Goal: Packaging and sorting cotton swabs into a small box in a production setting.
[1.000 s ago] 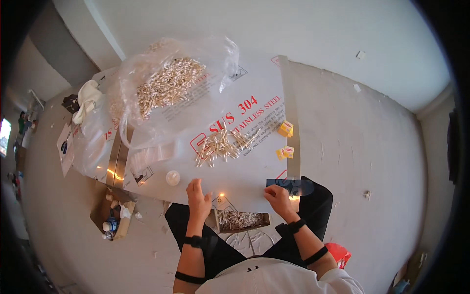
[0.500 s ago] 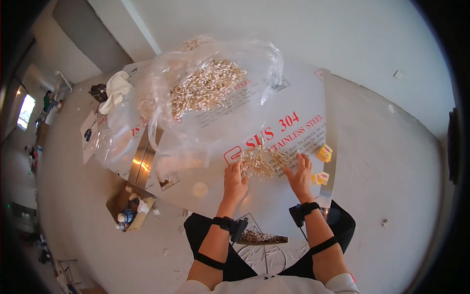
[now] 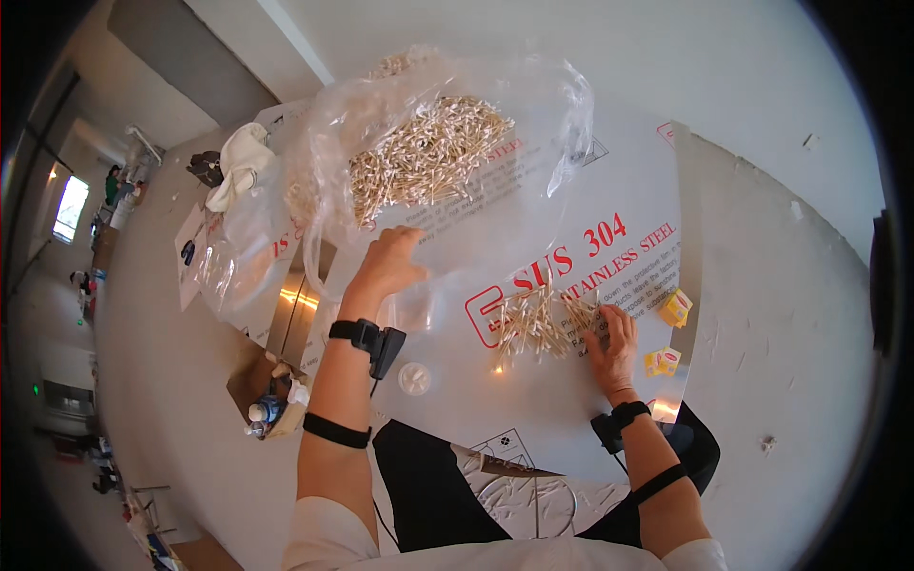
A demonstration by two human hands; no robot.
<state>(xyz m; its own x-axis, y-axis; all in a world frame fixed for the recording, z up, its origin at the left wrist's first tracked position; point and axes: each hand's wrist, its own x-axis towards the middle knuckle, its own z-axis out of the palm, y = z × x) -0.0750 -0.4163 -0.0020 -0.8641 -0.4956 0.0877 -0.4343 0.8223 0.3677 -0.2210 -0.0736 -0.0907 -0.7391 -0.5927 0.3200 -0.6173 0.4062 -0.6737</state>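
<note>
A loose pile of cotton swabs (image 3: pixel 531 324) lies on the film-covered metal sheet (image 3: pixel 476 409) in front of me. My right hand (image 3: pixel 614 350) rests at the pile's right side, fingers bent but apart, close to a few swabs. My left hand (image 3: pixel 388 262) is raised at the near edge of a large clear plastic bag (image 3: pixel 562 152), with thumb and fingers apart and nothing visible between them. Inside the bag is a big heap of cotton swabs (image 3: pixel 428 157). To the left of the loose pile sits a small round clear piece (image 3: pixel 415 379).
Small yellow packages (image 3: pixel 675 308) lie near the sheet's right edge. A cardboard box (image 3: pixel 249 371) with a bottle (image 3: pixel 265 411) stands below its left side. White cloth (image 3: pixel 245 164) lies at the far left. Swabs are scattered on the floor by my legs.
My left hand has left the loose pile and moved up and left to the bag. My right hand stays by the pile. The whole view has shifted slightly.
</note>
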